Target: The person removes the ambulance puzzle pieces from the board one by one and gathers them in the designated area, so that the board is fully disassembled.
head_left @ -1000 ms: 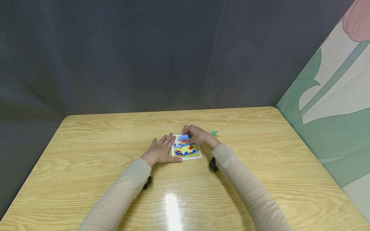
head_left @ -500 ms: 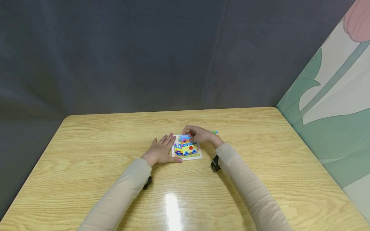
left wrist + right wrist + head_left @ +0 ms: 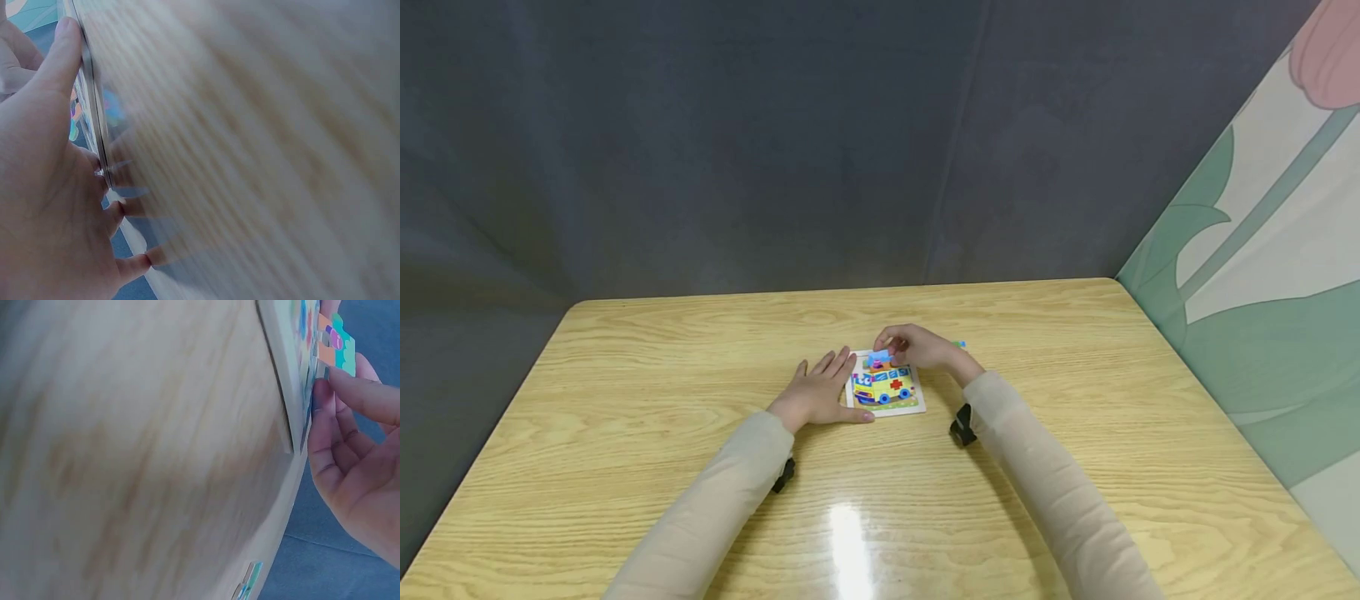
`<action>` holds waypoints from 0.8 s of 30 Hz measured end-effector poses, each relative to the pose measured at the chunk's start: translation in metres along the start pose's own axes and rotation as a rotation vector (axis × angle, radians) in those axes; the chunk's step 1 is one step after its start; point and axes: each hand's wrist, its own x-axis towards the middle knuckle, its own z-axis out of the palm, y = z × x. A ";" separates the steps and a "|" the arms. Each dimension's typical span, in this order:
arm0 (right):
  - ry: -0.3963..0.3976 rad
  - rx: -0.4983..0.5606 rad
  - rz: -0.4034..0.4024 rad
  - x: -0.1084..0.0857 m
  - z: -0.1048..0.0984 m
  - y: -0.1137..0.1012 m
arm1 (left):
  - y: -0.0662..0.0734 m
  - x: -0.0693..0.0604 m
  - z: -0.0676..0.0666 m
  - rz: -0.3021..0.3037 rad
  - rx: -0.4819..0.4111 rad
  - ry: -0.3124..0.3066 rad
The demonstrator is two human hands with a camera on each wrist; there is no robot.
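A jigsaw puzzle board (image 3: 886,392) with a pale frame lies on the table, showing a yellow ambulance. My left hand (image 3: 818,395) rests spread out at its left side, thumb along the near edge and fingertips by the left edge. Over the far part of the board, my right hand (image 3: 917,345) pinches a blue and orange puzzle piece (image 3: 878,359) between thumb and fingers. In the right wrist view this puzzle piece (image 3: 342,347) stands tilted up from the board. The left wrist view shows my left hand (image 3: 44,150) low over the table.
Another puzzle piece (image 3: 250,581) lies on the wooden table (image 3: 700,350) to the right of the board, mostly hidden behind my right hand in the head view. A dark curtain (image 3: 760,150) hangs behind the table; a printed panel (image 3: 1262,292) stands at the right.
My right hand has shifted slightly right and turned a little, still pinching the puzzle piece at the board's far part. It now covers more of the loose piece. My left hand stays put.
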 end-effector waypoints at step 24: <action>0.166 0.232 0.141 -0.026 -0.025 0.003 | 0.002 -0.001 -0.001 -0.001 -0.013 0.000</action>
